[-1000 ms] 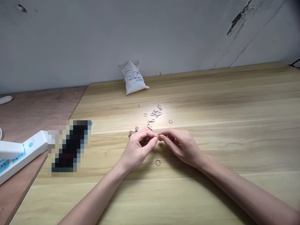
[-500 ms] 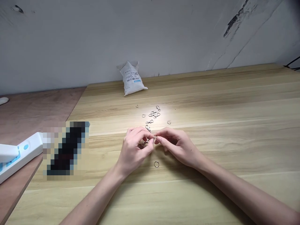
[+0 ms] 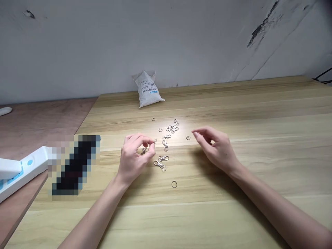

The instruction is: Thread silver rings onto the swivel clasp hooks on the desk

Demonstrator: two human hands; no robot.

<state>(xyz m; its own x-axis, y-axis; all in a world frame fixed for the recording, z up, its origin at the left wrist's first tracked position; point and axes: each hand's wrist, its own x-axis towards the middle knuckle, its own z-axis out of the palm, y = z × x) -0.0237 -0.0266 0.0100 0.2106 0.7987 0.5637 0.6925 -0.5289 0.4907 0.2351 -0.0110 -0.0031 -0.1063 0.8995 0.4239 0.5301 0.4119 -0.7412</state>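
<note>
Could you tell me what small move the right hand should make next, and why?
The right hand is open and empty, close beside a small loose ring, while the left hand pinches a clasp. So it should probably pinch up that ring.

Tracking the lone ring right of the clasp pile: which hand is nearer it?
Right. The right hand sits just right of the ring; the left hand is far to its left, past the clasps.
</note>
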